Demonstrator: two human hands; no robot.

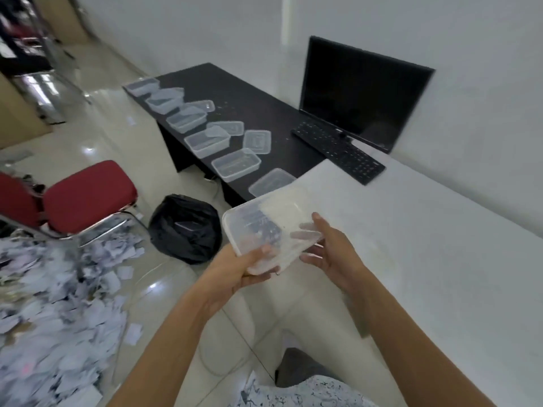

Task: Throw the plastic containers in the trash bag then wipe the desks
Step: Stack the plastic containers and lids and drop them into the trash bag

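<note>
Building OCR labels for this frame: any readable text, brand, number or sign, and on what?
No text here can be read.
monitor: small mark on the lower bezel, too blurred to read.
keyboard: key legends too small to read.
lid on the dark desk: faint centre mark, blurred.
clear container: no text shows.

White walls [205, 30], glossy cream floor tiles [117, 136], red padded chair [88, 195], paper scraps [58, 304]

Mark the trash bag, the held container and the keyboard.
trash bag [185, 230]: head view, crumpled black front.
held container [264, 224]: head view, middle of the clear body.
keyboard [338, 148]: head view, middle key rows.
</note>
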